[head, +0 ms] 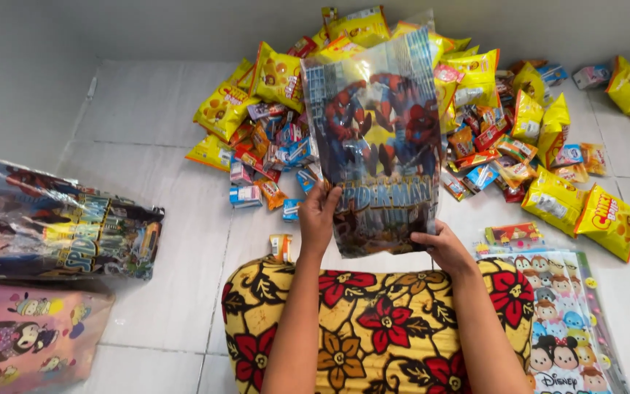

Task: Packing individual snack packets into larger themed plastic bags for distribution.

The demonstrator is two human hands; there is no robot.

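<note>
Fingers of our left hand curl closed on the printed plastic bag at frame centre; our right hand pinches its lower edge, before the snack pile.

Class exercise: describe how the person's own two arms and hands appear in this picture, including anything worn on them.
Both forearms are bare up to the bottom edge of the picture, with no sleeves in view. The left hand and right hand wear no gloves; no rings, bracelets or watch can be seen. Fingernails look short and unpainted, though they are small here.
</note>
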